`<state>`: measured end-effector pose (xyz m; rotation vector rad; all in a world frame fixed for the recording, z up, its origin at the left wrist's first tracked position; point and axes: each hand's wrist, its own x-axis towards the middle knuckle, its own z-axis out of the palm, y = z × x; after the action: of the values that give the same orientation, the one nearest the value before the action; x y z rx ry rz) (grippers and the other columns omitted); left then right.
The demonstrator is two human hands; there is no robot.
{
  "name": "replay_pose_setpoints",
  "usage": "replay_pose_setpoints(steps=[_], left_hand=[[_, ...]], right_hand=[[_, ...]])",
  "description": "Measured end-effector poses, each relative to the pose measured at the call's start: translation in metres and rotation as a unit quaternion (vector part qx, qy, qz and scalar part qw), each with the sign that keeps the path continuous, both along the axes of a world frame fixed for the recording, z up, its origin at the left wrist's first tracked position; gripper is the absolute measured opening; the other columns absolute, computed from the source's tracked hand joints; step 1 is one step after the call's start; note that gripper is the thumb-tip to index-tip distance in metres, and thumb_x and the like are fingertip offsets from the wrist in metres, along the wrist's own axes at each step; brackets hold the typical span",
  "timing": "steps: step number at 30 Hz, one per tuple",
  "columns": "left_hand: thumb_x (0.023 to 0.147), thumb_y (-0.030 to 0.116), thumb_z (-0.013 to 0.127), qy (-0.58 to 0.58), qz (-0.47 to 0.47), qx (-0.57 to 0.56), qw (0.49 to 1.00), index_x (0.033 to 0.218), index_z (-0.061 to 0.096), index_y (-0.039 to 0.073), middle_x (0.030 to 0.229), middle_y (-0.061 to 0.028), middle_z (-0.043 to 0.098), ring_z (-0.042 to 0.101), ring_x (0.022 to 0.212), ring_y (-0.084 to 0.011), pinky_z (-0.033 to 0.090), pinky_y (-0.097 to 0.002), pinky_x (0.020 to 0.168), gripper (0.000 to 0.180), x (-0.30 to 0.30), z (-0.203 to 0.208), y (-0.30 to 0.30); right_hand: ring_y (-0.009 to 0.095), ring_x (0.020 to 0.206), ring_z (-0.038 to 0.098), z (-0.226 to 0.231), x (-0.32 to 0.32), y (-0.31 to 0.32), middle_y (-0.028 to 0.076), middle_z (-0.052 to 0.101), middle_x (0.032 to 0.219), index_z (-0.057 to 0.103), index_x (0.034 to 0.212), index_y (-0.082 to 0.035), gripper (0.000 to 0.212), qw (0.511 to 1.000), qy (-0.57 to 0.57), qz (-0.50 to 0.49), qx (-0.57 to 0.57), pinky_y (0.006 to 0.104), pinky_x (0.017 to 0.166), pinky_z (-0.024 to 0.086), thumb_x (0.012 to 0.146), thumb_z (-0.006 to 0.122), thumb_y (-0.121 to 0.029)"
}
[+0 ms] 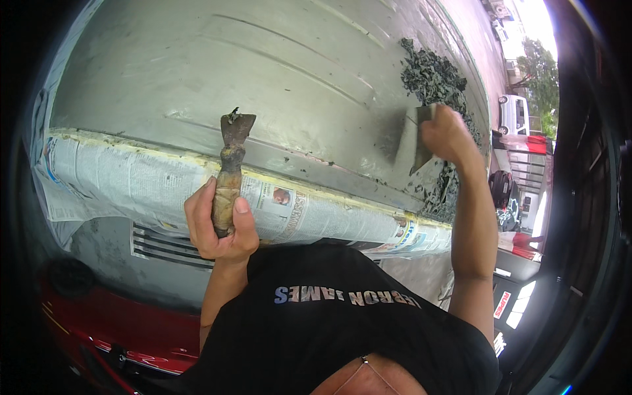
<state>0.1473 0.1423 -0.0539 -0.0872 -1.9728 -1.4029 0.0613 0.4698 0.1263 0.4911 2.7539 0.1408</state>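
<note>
The left hand (220, 224) is closed in a fist around the grimy handle of a putty knife (230, 168), thumb laid along the near side of the handle, and holds the tool upright so that its short, dirty blade points away from the person and stands over the near edge of a grey car hood (263, 72). The right hand (447, 135) is stretched out to the far right, its fingers curled over the top of a flat metal scraper (421, 141) whose blade rests on the hood; how tightly it grips cannot be told, since the fingers hide the handle. Just left of that blade the hood shows a dark smeared patch (395, 135), and beyond and below the hand lies a heap of dark grey scrapings (431, 79), some of them trailing down towards the near edge of the hood. Along that near edge runs a band of newspaper (131, 181) fixed with yellowish tape, covering the strip between the hood and the grille (161, 247), which shows as dark slots below the paper on the left. Nearer still on the left is a red bumper (118, 329). The person's black shirt fills the lower middle. At the far right a white car (515, 112) stands on a street.
</note>
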Motion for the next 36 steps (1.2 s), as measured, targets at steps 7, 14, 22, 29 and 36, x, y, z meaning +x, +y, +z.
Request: replay_pose_setpoints(steps=[7,14,22,29,36], left_hand=[[0.085,0.016,0.070,-0.012,0.001,-0.003,1.000,0.117,0.064,-0.012,0.103,-0.0247,0.066,0.066,0.088,-0.0339,0.055,-0.0406,0.077,0.043,0.000,0.003,-0.003],[0.084,0.016,0.070,-0.014,0.014,-0.010,1.000,0.117,0.064,-0.012,0.102,-0.0245,0.066,0.066,0.086,-0.0337,0.055,-0.0402,0.075,0.044,-0.001,0.001,-0.001],[0.083,0.017,0.071,-0.015,0.019,-0.007,1.000,0.116,0.064,-0.013,0.100,-0.0245,0.066,0.066,0.084,-0.0327,0.055,-0.0387,0.072,0.045,-0.002,0.001,-0.002],[0.084,0.017,0.071,-0.023,0.005,0.023,0.999,0.116,0.064,-0.013,0.101,-0.0255,0.066,0.066,0.085,-0.0341,0.056,-0.0399,0.073,0.044,0.001,0.002,-0.003],[0.086,0.016,0.071,-0.017,0.014,-0.001,1.000,0.118,0.063,-0.013,0.102,-0.0251,0.065,0.066,0.087,-0.0353,0.055,-0.0410,0.075,0.044,0.002,0.002,-0.003]], right_hand=[[0.052,0.098,0.067,-0.023,0.010,-0.003,0.042,0.064,0.091,0.061,0.096,0.021,0.031,0.999,0.037,0.032,-0.008,0.0506,0.092,0.052,0.085,0.052,-0.007],[0.054,0.091,0.067,-0.023,0.008,-0.024,0.043,0.062,0.084,0.060,0.088,0.021,0.031,0.995,0.072,0.019,-0.062,0.0517,0.087,0.053,0.083,0.051,-0.009],[0.044,0.070,0.073,-0.034,-0.002,-0.015,0.036,0.065,0.072,0.062,0.078,0.019,0.034,0.991,0.121,0.035,-0.044,0.0479,0.072,0.059,0.086,0.052,-0.012],[0.041,0.079,0.075,0.003,0.002,0.074,0.036,0.067,0.081,0.066,0.090,0.017,0.035,0.990,0.091,-0.100,0.037,0.0457,0.071,0.060,0.086,0.055,-0.016],[0.025,0.078,0.073,0.078,0.027,0.122,0.021,0.073,0.084,0.069,0.098,0.011,0.034,0.950,0.294,-0.096,-0.032,0.0409,0.073,0.055,0.087,0.060,-0.020]])
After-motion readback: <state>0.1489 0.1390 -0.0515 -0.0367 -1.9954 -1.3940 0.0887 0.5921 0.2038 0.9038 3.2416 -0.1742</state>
